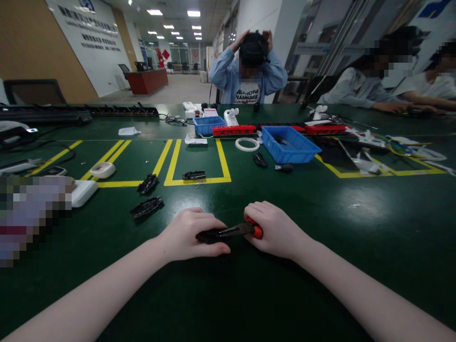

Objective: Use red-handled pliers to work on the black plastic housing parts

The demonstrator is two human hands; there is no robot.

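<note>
Near the middle of the green table, my right hand [272,228] is closed round the red handles of long-nosed pliers [237,231]. Their dark jaws point left and reach a small black plastic part [210,236]. That part sits in my left hand [192,235], between thumb and fingers, partly hidden by them. Whether the jaws bite on it I cannot tell. Similar black plastic parts lie to the left, one lower [147,207] and one higher [147,184]. Another black part [194,175] rests by the yellow tape line.
Ahead stand a large blue bin [290,151] and a smaller blue bin [208,126], near red strips [234,130]. A white ring [247,144] and tape roll [102,170] lie about. A person [248,71] sits opposite, hands at the head; others sit at right.
</note>
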